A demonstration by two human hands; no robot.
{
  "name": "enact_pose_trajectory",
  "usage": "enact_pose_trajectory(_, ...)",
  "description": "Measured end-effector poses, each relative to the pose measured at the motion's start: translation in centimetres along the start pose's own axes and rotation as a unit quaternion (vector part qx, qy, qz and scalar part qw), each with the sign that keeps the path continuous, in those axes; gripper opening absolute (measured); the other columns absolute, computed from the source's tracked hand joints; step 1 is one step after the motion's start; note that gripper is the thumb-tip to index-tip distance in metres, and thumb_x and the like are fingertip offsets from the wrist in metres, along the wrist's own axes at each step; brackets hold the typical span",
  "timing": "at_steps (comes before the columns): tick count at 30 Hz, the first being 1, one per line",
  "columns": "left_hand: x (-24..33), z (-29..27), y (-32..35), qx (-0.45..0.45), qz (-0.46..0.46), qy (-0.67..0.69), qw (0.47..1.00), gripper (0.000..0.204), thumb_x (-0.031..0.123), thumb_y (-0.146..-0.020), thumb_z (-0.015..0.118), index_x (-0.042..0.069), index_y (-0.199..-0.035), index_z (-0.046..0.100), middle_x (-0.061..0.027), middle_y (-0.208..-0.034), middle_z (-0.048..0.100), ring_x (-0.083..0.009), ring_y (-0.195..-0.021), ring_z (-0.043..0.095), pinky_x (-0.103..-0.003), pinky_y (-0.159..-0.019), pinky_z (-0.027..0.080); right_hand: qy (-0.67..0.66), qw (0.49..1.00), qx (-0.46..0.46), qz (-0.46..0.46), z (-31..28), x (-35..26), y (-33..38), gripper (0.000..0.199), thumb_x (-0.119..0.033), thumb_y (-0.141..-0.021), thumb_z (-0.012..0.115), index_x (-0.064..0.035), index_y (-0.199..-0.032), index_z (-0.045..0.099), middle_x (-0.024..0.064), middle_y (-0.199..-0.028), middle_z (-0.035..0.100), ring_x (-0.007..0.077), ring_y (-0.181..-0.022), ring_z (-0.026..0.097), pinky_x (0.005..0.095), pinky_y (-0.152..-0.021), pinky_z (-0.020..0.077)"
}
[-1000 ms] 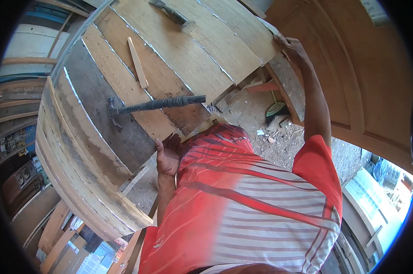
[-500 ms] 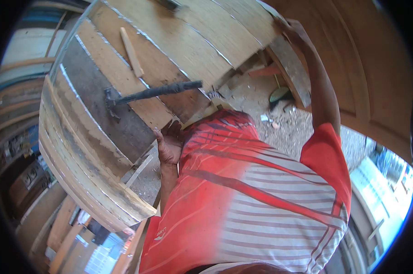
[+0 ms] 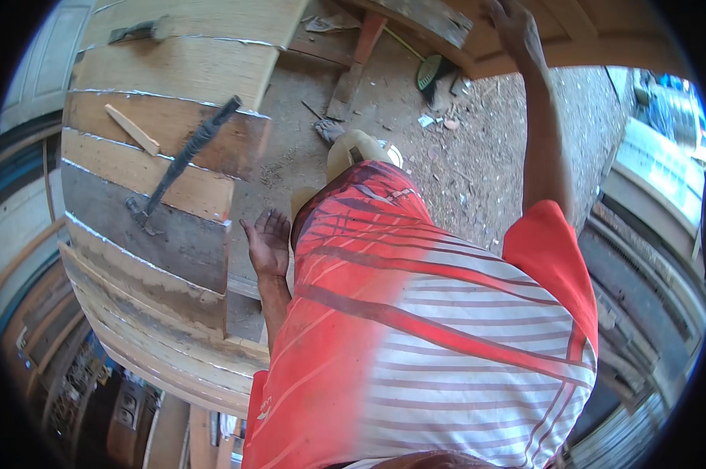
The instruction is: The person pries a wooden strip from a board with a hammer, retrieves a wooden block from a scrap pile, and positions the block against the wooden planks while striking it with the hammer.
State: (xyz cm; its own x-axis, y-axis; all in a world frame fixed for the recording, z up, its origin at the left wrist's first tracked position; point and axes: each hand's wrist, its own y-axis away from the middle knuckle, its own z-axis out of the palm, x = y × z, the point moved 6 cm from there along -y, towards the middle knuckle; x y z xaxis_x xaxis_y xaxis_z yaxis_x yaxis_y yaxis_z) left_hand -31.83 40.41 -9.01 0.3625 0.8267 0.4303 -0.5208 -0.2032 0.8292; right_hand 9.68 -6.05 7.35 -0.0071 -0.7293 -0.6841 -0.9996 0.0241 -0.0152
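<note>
My left hand (image 3: 269, 241) is palm up with its fingers spread and nothing in it, just off the cut ends of several wooden boards (image 3: 173, 66) with white lines along their seams. On those boards lies a hammer (image 3: 185, 156) with a dark wrapped handle, its head toward the lower left. Beside it rests a short pale wooden strip (image 3: 132, 129). Farther off, a short dark tool (image 3: 139, 31) lies on the light boards. My right hand (image 3: 513, 31) is stretched out in front of a brown panelled door (image 3: 587, 35), fingers partly apart and slightly blurred at the upper edge.
Debris-strewn ground (image 3: 462, 168) lies beyond my knees, with a green mesh-like object (image 3: 428, 72) and a wooden support (image 3: 357, 66). A grey plank (image 3: 427, 19) juts in at the top. Stacked timber (image 3: 642, 289) stands at the right; shelves with boards (image 3: 40, 313) line the left.
The view has swung toward the right, so the boards and hammer sit farther left. My right hand has left the light board's edge and now is by the brown door. My left hand stays open.
</note>
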Motion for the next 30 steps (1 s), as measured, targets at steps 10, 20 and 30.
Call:
enact_pose_trajectory(10, -4.3, 1.4, -2.9, -0.062, -0.037, -0.096, 0.993, 0.082, 0.066, -0.098, 0.043, -0.004, -0.140, 0.041, -0.0136, -0.126, 0.058, -0.0222, -0.113, 0.057, -0.036, -0.103, 0.044, 0.017, 0.930, -0.169, 0.326, 5.3, 23.2, 46.5, 0.041, -0.036, -0.095, 0.058, 0.0034, -0.094, 0.069, 0.0189, -0.081, 0.071, 0.0274, -0.076, 0.068, 0.0430, -0.074, 0.0515)
enact_pose_trajectory(20, -15.3, -2.4, -7.9, -0.005, -0.057, -0.449, 0.892, 0.084, 0.068, -0.098, 0.038, -0.004, -0.140, 0.044, -0.0172, -0.128, 0.062, -0.0243, -0.114, 0.060, -0.036, -0.097, 0.048, -0.093, 0.794, -0.139, 0.585, 1.6, 29.3, 68.0, 0.037, -0.035, -0.099, 0.058, 0.0007, -0.095, 0.066, 0.0053, -0.078, 0.066, 0.0133, -0.068, 0.063, 0.0297, -0.061, 0.0495)
enact_pose_trajectory(30, -21.5, -5.4, -3.6, 0.084, -0.033, -0.311, 0.946, 0.085, 0.067, -0.098, 0.042, -0.006, -0.141, 0.043, -0.0211, -0.137, 0.053, -0.0291, -0.116, 0.060, -0.039, -0.093, 0.053, -0.018, 0.868, -0.116, 0.483, -5.2, 49.9, 60.0, 0.044, -0.041, -0.092, 0.062, 0.0019, -0.086, 0.070, 0.0171, -0.071, 0.070, 0.0262, -0.066, 0.069, 0.0416, -0.062, 0.0512)
